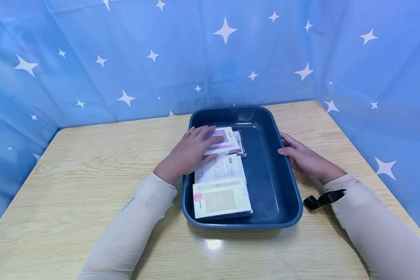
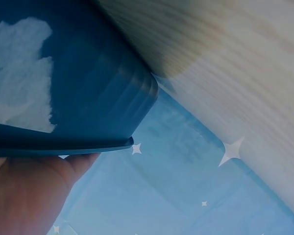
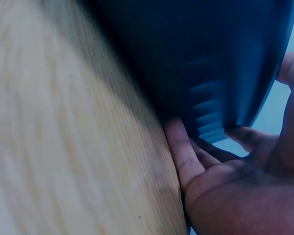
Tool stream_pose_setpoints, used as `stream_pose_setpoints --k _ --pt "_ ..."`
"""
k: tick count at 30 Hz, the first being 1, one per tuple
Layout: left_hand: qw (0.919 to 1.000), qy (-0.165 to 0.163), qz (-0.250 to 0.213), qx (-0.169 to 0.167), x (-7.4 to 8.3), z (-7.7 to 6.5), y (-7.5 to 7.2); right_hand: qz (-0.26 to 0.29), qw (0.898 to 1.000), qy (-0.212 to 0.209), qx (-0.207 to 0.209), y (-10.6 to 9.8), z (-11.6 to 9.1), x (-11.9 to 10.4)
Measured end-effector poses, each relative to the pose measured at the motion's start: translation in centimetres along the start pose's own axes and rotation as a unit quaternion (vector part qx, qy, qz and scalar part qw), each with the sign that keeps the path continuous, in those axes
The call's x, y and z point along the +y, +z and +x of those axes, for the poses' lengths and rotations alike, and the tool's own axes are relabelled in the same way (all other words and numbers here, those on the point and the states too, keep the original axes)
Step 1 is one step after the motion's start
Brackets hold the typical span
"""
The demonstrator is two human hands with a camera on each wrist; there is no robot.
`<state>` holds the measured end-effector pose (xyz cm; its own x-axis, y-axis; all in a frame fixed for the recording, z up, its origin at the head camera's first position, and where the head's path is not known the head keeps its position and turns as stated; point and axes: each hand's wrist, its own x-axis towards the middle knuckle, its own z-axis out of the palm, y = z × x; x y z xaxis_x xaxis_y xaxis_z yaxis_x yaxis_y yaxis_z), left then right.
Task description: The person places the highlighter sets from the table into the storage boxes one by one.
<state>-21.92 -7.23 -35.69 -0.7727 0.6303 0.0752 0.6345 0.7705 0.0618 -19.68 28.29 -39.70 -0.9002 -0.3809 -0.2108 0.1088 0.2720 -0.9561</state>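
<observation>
A dark blue plastic tub [image 1: 271,179] stands on the table with several small boxes along its left side. My left hand [image 1: 190,151] reaches over the left rim and rests on a white and purple box [image 1: 227,146], fingers spread over it. Nearer to me lie a white box with printed text [image 1: 227,167] and a white and yellow box [image 1: 222,198]. On the other side, my right hand [image 1: 306,159] holds the tub's right wall, thumb on the rim. The right wrist view shows its fingers [image 3: 183,152] against the outside of the wall, low by the tabletop.
The tub sits on a pale wooden table [image 1: 91,175]. Blue curtains with white stars [image 1: 143,58] hang behind it and at both sides. A black strap [image 1: 323,199] is around the right wrist. White patch [image 2: 22,73] shows on the tub's outer wall.
</observation>
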Motion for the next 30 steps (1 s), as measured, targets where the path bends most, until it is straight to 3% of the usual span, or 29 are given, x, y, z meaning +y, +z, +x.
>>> stream_pose_setpoints --k 13,19,25,30 --pt "0.9996 -0.01 -0.011 -0.022 -0.1 -0.1 -0.1 0.005 1.0 -0.002 -0.003 -0.1 0.0 -0.1" --pt "0.9996 -0.02 -0.013 -0.017 -0.1 -0.3 -0.1 0.004 1.0 -0.004 -0.01 0.0 0.3 -0.3" --pt "0.999 -0.045 -0.008 0.006 0.0 -0.4 -0.2 -0.026 1.0 0.0 -0.008 0.1 0.2 -0.5" --pt "0.9946 -0.09 -0.016 0.049 -0.1 -1.1 -1.4 -0.083 0.996 0.008 0.016 0.4 0.1 -1.5"
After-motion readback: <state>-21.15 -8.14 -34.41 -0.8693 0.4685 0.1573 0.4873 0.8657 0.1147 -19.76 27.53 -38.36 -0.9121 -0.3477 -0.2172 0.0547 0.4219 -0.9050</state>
